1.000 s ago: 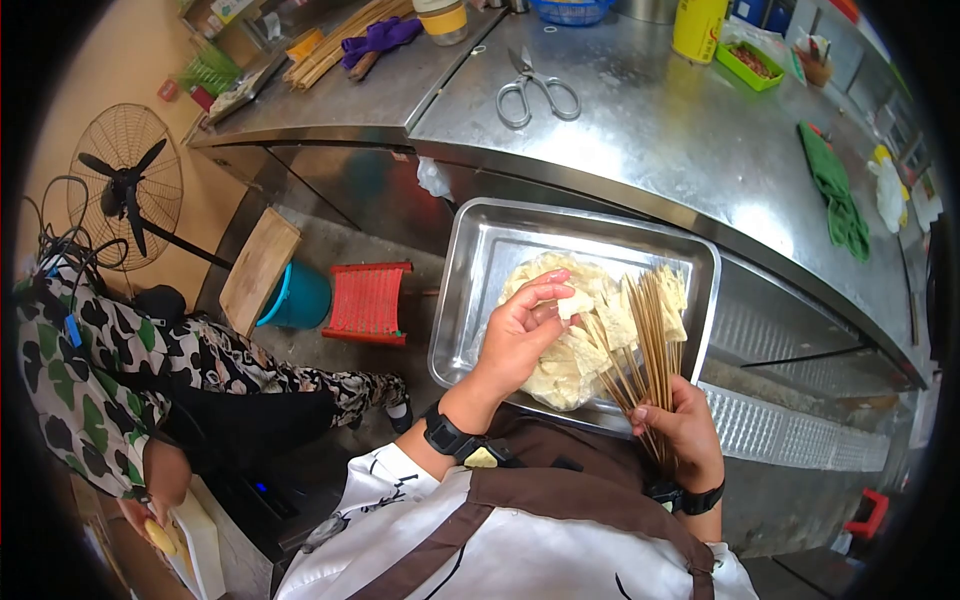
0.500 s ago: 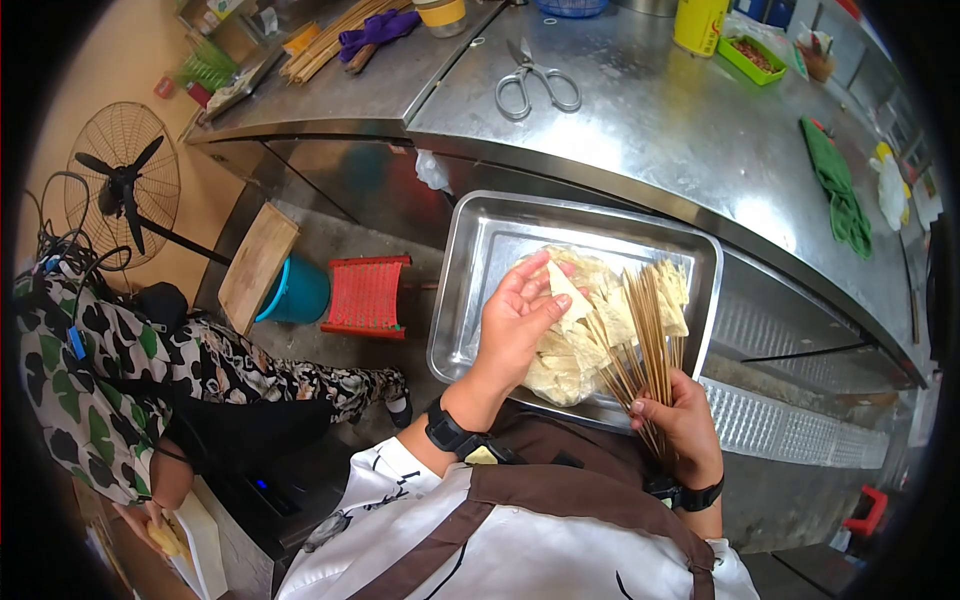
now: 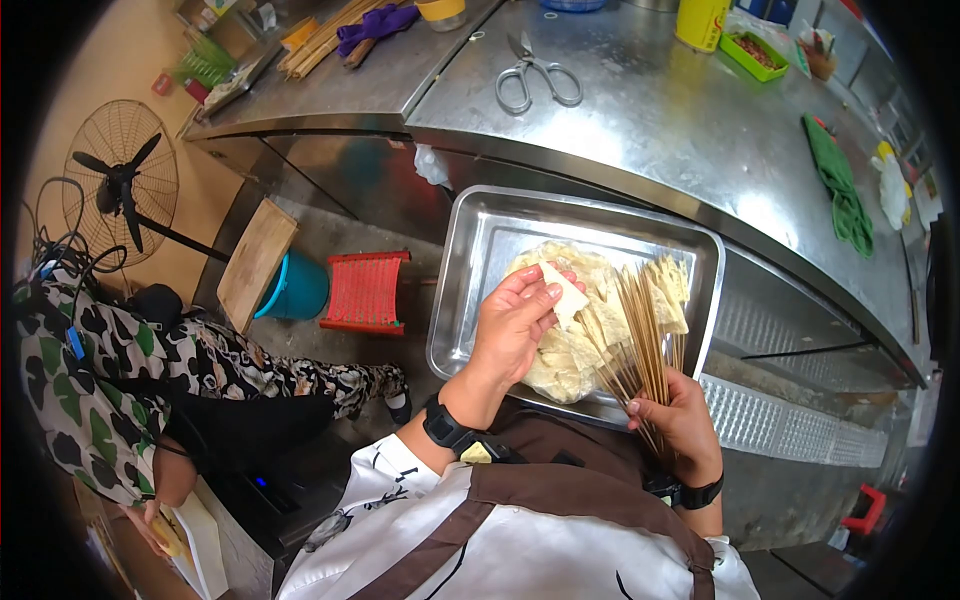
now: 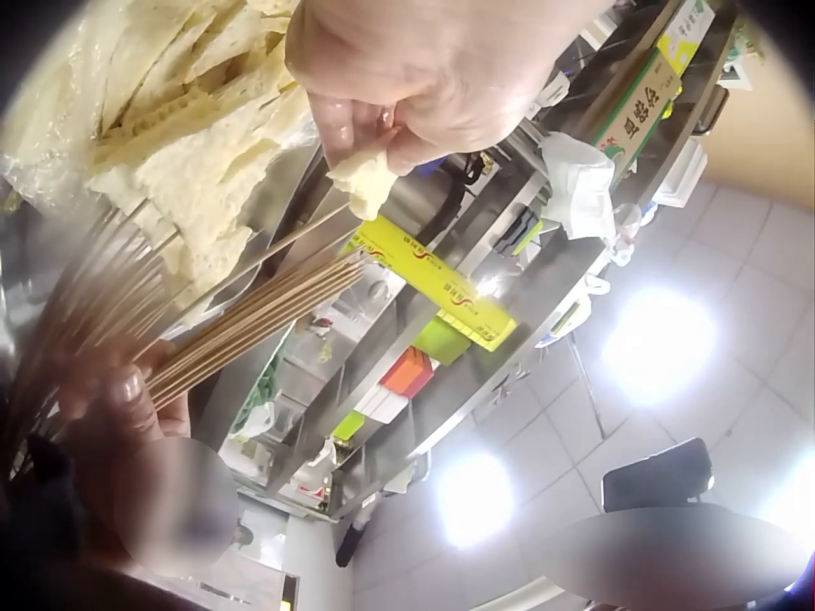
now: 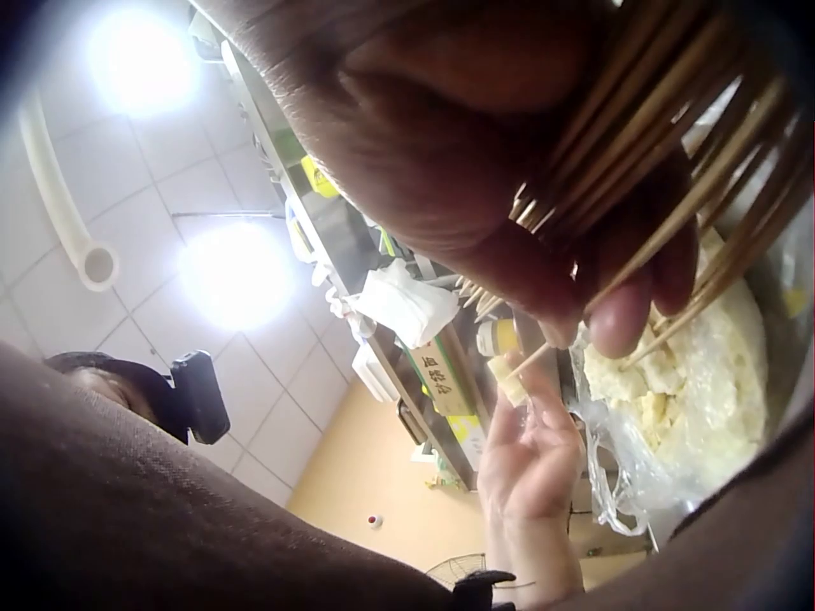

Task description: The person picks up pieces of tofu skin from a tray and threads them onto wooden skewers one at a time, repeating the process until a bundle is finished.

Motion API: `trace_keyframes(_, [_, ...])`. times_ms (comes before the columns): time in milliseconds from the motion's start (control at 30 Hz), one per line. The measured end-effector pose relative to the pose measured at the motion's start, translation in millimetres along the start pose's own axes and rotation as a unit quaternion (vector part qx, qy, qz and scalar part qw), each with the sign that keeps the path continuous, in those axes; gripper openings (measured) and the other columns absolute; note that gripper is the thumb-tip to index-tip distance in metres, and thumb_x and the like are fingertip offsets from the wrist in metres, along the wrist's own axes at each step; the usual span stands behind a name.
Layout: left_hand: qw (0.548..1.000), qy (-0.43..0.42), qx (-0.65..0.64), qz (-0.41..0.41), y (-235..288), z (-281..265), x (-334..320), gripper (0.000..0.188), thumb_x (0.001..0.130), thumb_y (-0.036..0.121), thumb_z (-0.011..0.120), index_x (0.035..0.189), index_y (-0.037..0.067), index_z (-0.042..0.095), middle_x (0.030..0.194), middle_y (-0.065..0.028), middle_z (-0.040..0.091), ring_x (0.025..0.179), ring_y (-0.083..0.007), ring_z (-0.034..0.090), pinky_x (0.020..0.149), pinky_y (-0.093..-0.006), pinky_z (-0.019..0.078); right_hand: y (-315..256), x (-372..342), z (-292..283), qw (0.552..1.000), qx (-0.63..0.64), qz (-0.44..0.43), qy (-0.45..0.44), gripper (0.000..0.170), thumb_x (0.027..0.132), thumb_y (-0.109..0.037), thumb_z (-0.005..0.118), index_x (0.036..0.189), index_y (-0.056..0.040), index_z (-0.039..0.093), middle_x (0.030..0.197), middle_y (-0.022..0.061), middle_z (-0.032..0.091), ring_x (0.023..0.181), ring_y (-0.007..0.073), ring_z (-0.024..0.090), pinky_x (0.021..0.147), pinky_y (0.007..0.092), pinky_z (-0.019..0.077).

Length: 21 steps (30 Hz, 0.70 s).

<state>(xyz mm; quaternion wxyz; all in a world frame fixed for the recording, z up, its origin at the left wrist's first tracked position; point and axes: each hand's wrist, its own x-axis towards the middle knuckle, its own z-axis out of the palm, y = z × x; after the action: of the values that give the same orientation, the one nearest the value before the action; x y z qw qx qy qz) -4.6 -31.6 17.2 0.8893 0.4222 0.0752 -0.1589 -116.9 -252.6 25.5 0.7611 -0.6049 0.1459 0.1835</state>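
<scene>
My left hand (image 3: 508,328) pinches a small folded piece of pale yellow tofu skin (image 3: 563,296) between thumb and fingers. In the left wrist view, the tip of one thin skewer (image 4: 306,229) meets that folded piece (image 4: 366,182). A bundle of bamboo skewers (image 3: 645,335) is gripped low down by my right hand (image 3: 686,424), its sticks fanning upward. Some skewers at the right of the bundle carry folded sheets (image 3: 668,290) at their upper ends. Beneath both hands, a heap of loose sheets (image 3: 562,365) lies in a clear plastic bag inside the metal tray (image 3: 470,250).
Scissors (image 3: 538,80) lie on the steel counter (image 3: 620,130) beyond the tray, with a green cloth (image 3: 838,190) to the right. Left of the tray stand a red stool (image 3: 366,292), a blue bucket (image 3: 298,288) and a fan (image 3: 122,185). Another person (image 3: 90,390) works at far left.
The sheet piece in my left hand has been turned from a crumpled bit to a flatter folded one and shifted slightly right, toward the skewers. My right hand keeps its grip on the bundle.
</scene>
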Motion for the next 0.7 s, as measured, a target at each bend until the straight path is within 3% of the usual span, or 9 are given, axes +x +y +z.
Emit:
trace_keyframes(233, [0.999,-0.014,0.035,0.004,1,7,-2,0.03,0.09,0.002,0.059,0.118,-0.003,0.051,0.112,-0.0146,0.062,0.106,-0.0258,0.062,0.091,-0.035,0.0502,-1,2,0,1.0,0.002,0.004,0.007,0.019,0.08,0.006,0.067,0.096,0.0038,0.057,0.076,0.0042,0.059,0.063,0.0125,0.06,0.06,0.0258,0.0525])
trace_keyframes(400, [0.991,-0.028,0.11,0.067,-5,9,-3,0.032,0.09,-0.001,0.057,0.12,-0.003,0.05,0.113,-0.0149,0.062,0.106,-0.0246,0.062,0.092,-0.0341,0.0492,0,4,-1,1.0,-0.008,0.001,0.007,0.021,0.08,0.006,0.067,0.098,0.0042,0.058,0.075,0.0046,0.06,0.062,0.0129,0.06,0.06,0.026,0.0519])
trace_keyframes(700, [0.991,-0.062,0.093,0.077,-16,13,-8,0.032,0.09,-0.003,0.057,0.121,-0.004,0.05,0.113,-0.0146,0.061,0.106,-0.0225,0.061,0.092,-0.0322,0.0485,3,5,-4,1.0,0.005,-0.011,0.006,0.02,0.08,0.005,0.067,0.098,0.0042,0.058,0.075,0.0049,0.06,0.062,0.0127,0.06,0.06,0.0254,0.0513])
